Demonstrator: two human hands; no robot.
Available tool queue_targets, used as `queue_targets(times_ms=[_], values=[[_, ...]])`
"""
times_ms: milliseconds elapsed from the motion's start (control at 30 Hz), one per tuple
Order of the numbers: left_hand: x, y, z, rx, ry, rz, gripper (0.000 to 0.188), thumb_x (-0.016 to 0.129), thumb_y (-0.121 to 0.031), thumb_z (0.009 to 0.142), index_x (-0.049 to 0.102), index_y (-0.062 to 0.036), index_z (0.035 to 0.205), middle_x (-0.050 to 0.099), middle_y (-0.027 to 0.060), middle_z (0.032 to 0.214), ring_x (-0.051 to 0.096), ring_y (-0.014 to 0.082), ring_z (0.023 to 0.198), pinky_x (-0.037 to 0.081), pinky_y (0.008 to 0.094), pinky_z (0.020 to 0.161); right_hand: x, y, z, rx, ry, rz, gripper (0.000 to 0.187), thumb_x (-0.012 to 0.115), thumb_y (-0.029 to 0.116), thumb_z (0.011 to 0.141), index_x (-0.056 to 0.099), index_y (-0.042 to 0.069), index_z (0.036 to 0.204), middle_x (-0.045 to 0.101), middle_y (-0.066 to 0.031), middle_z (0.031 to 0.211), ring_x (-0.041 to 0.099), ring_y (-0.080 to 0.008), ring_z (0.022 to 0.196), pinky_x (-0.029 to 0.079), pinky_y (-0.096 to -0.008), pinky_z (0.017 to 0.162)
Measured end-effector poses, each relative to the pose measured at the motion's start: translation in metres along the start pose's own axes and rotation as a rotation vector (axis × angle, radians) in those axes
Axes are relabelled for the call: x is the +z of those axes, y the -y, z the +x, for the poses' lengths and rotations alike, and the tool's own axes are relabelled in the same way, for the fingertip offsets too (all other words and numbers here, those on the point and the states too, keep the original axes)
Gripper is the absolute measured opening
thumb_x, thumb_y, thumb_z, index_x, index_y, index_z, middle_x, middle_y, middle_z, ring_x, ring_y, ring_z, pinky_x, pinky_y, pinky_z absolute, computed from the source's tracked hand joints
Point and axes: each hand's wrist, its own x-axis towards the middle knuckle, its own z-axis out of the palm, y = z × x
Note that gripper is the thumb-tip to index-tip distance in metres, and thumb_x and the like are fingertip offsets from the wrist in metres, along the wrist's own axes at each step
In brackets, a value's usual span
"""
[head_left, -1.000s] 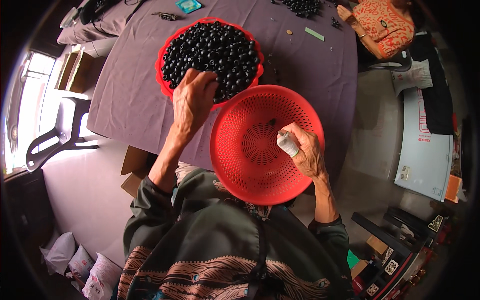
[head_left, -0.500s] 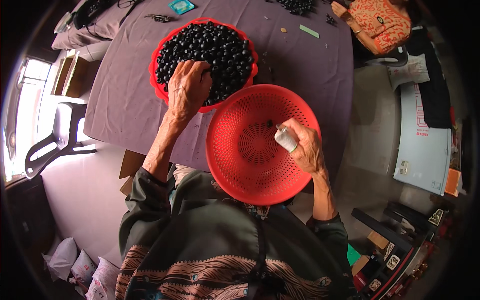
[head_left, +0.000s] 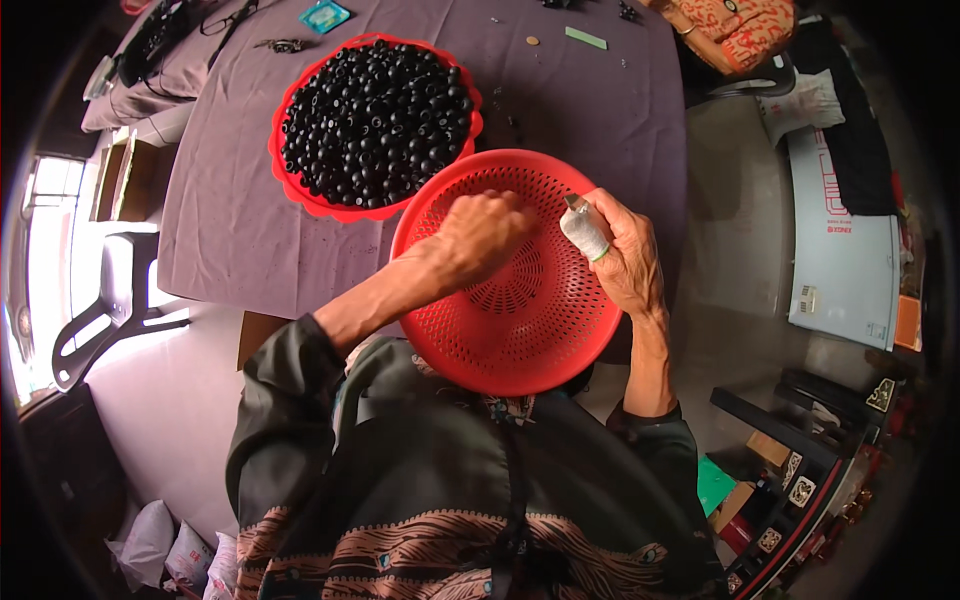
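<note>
A red colander [head_left: 440, 345] with perforated walls rests in front of me at the table's near edge. My left hand [head_left: 490, 235] is over its inside, fingers curled and blurred; what they hold is hidden. At the colander's right rim is my right hand [head_left: 630, 250], fingers bent. By its thumb is a white wrapped piece [head_left: 586, 233] with a small metal blade [head_left: 574, 204]; whether the wrap is worn or held is unclear. Behind the colander, to the left, a red scalloped bowl [head_left: 345, 212] is heaped with small black bead-like pieces [head_left: 375, 125], many showing a round hole.
A purple-grey cloth covers the table [head_left: 240, 200]. On it lie a green strip [head_left: 586, 38], a blue packet [head_left: 325, 16] and a few loose black pieces. Another person's arm [head_left: 710, 45] is at the far right. A dark chair [head_left: 120, 290] stands at left.
My left hand has left the bowl of black pieces and moved right, over the colander. My right hand has risen from inside the colander to its rim. The whole view has shifted slightly.
</note>
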Motion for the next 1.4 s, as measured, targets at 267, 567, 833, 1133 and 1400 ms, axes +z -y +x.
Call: queue_targets(times_ms=[267, 567, 833, 1133, 1400], values=[[0.061, 0.018, 0.01, 0.372, 0.021, 0.346, 0.018, 0.056, -0.014, 0.069, 0.055, -0.0051, 0.085, 0.051, 0.0136, 0.083, 0.053, 0.0198, 0.064, 0.043, 0.0269, 0.047, 0.003, -0.003, -0.007, 0.004, 0.023, 0.068, 0.031, 0.06, 0.033, 0.083, 0.054, 0.002, 0.085, 0.048, -0.0039, 0.061, 0.045, -0.0111, 0.054, 0.039, -0.0267, 0.053], [0.044, 0.003, 0.017, 0.177, 0.385, 0.09, 0.022, 0.057, -0.008, 0.069, 0.055, 0.0015, 0.088, 0.053, 0.0168, 0.084, 0.062, 0.0253, 0.069, 0.052, 0.0353, 0.053, 0.001, -0.003, -0.005, 0.061, 0.056, 0.093, 0.032, 0.061, 0.033, 0.082, 0.054, 0.003, 0.084, 0.05, -0.0033, 0.061, 0.047, -0.0106, 0.054, 0.039, -0.0261, 0.052], [0.055, -0.004, 0.009, 0.274, 0.303, 0.174, 0.018, 0.052, -0.009, 0.072, 0.056, -0.0004, 0.087, 0.053, 0.0142, 0.083, 0.058, 0.0205, 0.062, 0.05, 0.0317, 0.05, 0.005, -0.004, -0.009, 0.104, 0.074, 0.087, 0.034, 0.062, 0.034, 0.081, 0.054, 0.001, 0.083, 0.054, -0.009, 0.065, 0.052, -0.0163, 0.059, 0.043, -0.0299, 0.058], [-0.022, -0.004, 0.012, -0.474, 0.333, -1.216, 0.019, 0.051, -0.011, 0.085, 0.057, 0.0005, 0.1, 0.061, 0.0127, 0.089, 0.06, 0.0189, 0.072, 0.051, 0.0303, 0.06, 0.0, -0.002, -0.011, 0.043, 0.036, 0.132, 0.026, 0.059, 0.029, 0.082, 0.054, 0.004, 0.085, 0.046, 0.0001, 0.059, 0.044, -0.0059, 0.048, 0.036, -0.0221, 0.044], [-0.042, -0.017, -0.025, -0.442, -0.225, -2.287, 0.022, 0.054, -0.016, 0.088, 0.055, -0.003, 0.106, 0.059, 0.0086, 0.096, 0.059, 0.0159, 0.08, 0.049, 0.0287, 0.073, 0.011, 0.025, 0.007, -0.049, 0.082, 0.093, 0.037, 0.065, 0.036, 0.08, 0.055, 0.001, 0.084, 0.054, -0.0051, 0.06, 0.049, -0.0124, 0.055, 0.042, -0.0276, 0.054]])
